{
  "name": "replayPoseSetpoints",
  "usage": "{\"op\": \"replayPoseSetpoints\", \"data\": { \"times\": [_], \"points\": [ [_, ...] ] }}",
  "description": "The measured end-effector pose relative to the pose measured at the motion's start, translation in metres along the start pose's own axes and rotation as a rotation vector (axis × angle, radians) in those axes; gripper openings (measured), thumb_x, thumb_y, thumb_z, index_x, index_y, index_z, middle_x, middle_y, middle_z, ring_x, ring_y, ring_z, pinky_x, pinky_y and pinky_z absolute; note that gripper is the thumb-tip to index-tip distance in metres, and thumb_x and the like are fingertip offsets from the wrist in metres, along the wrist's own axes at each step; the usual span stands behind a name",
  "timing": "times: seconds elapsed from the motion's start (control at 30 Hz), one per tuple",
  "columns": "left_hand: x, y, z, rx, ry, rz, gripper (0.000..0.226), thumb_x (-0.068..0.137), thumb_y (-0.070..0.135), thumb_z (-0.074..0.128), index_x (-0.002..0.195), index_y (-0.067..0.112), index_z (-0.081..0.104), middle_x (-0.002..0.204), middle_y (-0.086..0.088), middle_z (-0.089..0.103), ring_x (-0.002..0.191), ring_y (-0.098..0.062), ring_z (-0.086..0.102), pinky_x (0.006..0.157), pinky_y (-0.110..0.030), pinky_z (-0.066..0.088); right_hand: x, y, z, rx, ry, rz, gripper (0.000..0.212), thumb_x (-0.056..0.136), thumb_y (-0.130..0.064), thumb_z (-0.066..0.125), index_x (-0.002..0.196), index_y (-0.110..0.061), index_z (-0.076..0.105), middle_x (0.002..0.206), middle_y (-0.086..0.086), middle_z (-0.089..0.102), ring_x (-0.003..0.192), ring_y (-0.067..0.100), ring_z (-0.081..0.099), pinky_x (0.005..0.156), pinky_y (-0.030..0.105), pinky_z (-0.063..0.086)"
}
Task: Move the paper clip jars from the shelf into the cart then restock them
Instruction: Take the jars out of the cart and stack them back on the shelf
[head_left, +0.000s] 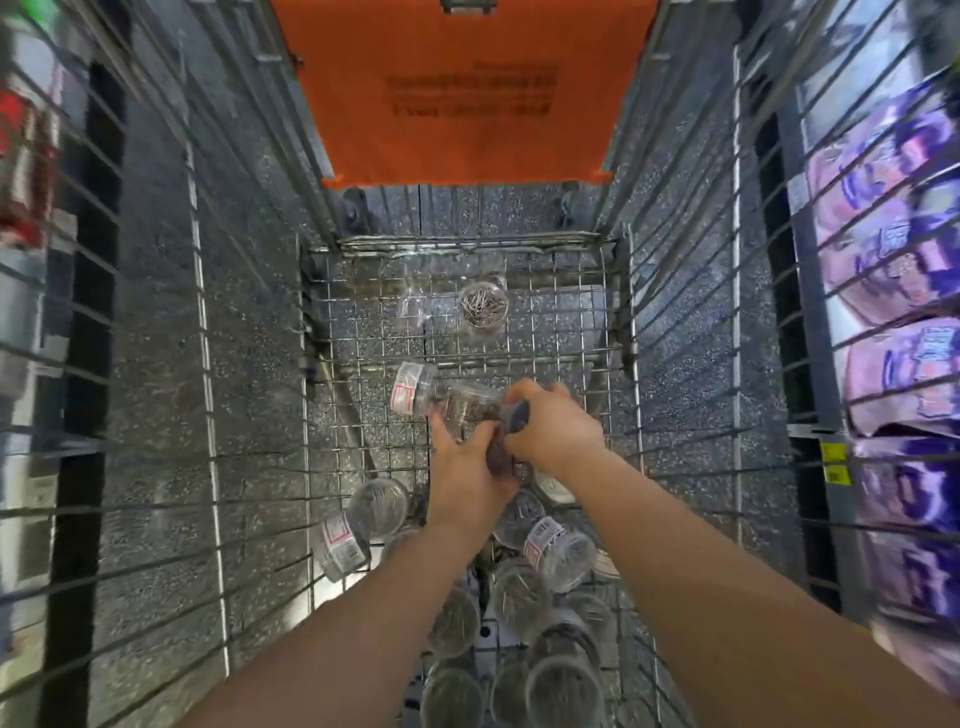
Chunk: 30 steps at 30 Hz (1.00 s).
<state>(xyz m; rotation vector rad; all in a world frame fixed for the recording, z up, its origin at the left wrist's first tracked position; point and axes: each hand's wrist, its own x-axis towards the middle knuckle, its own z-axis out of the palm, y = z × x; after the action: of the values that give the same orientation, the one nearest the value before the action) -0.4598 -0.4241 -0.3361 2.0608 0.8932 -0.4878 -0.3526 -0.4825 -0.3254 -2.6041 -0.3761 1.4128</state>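
We are looking straight down into a wire cart (322, 395) standing on a dark speckled floor (156, 312), with an orange flap (467, 93) folded at its far end. Blurred shelving with red packages (26, 156) runs along the left edge of the view.

Going left to right from there, a lying jar with a white label (340, 545) and an upright jar (378, 506) sit on the cart's mesh, just left of our left wrist. Further out, above and left of where our hands meet, another labelled jar (413, 389) lies on its side, touching the one we hold. Well beyond the grip, an upright jar of paper clips (483, 305) stands alone near the cart's far end.

Our left hand (467, 467) and right hand (550, 423) meet over the middle of the cart, both closed around one held jar (467, 410) of paper clips. The left fingers wrap its underside; the right hand clamps its dark end. The jar is blurred, so we cannot tell more of its shape.

Beneath our forearms, nearer us than the grip, a cluster of jars (519, 597) crowds the cart's near end, some upright, one labelled jar (553, 551) tilted just under our right wrist.

At the far right, purple packages (893, 260) fill the shelving beyond the cart's wires.
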Motion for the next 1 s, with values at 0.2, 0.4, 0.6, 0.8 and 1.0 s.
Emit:
{"op": "replayPoseSetpoints", "data": {
  "times": [0.2, 0.4, 0.6, 0.8, 1.0],
  "points": [
    [-0.024, 0.003, -0.037, 0.003, 0.001, -0.064, 0.052, 0.071, 0.028, 0.071, 0.119, 0.027, 0.05, 0.112, -0.011, 0.053, 0.096, -0.026, 0.054, 0.082, -0.036, 0.05, -0.041, -0.009, -0.02, 0.105, 0.167, -0.057, 0.042, 0.08, -0.032, 0.064, 0.117, -0.038, 0.043, 0.108, -0.002, 0.045, 0.08, 0.017, 0.056, 0.084, 0.043, 0.052],
    [-0.062, 0.042, -0.097, -0.092, 0.093, 0.013, 0.034, 0.079, 0.035, 0.061, 0.109, 0.03, 0.048, 0.09, -0.002, 0.06, 0.079, -0.02, 0.059, 0.069, -0.03, 0.049, -0.119, -0.03, -0.062, 0.247, 0.265, -0.137, 0.047, 0.085, -0.037, 0.058, 0.128, -0.029, 0.043, 0.111, -0.001, 0.056, 0.089, 0.015, 0.054, 0.081, 0.031, 0.048],
    [-0.115, 0.09, -0.167, -0.136, 0.22, 0.18, 0.043, 0.08, 0.016, 0.065, 0.118, 0.024, 0.047, 0.101, -0.001, 0.049, 0.075, -0.01, 0.046, 0.06, -0.012, 0.033, -0.211, -0.057, -0.105, 0.287, 0.404, -0.247, 0.049, 0.082, -0.034, 0.063, 0.121, -0.018, 0.038, 0.091, -0.006, 0.054, 0.072, 0.013, 0.049, 0.05, 0.022, 0.035],
    [-0.191, 0.126, -0.223, -0.217, 0.348, 0.304, 0.044, 0.081, 0.019, 0.062, 0.122, 0.024, 0.045, 0.103, -0.006, 0.048, 0.078, -0.013, 0.044, 0.055, -0.013, 0.031, -0.298, -0.078, -0.134, 0.312, 0.515, -0.489, 0.048, 0.073, -0.038, 0.067, 0.115, -0.03, 0.043, 0.111, -0.003, 0.053, 0.09, 0.02, 0.057, 0.07, 0.029, 0.044],
    [-0.298, 0.147, -0.271, -0.352, 0.56, 0.376, 0.045, 0.083, 0.037, 0.064, 0.116, 0.034, 0.035, 0.093, 0.016, 0.057, 0.077, 0.001, 0.056, 0.055, -0.006, 0.04, -0.389, -0.088, -0.159, 0.342, 0.575, -0.809, 0.048, 0.08, -0.036, 0.066, 0.123, -0.04, 0.044, 0.118, -0.005, 0.046, 0.1, 0.01, 0.046, 0.071, 0.02, 0.036]
  ]
}}
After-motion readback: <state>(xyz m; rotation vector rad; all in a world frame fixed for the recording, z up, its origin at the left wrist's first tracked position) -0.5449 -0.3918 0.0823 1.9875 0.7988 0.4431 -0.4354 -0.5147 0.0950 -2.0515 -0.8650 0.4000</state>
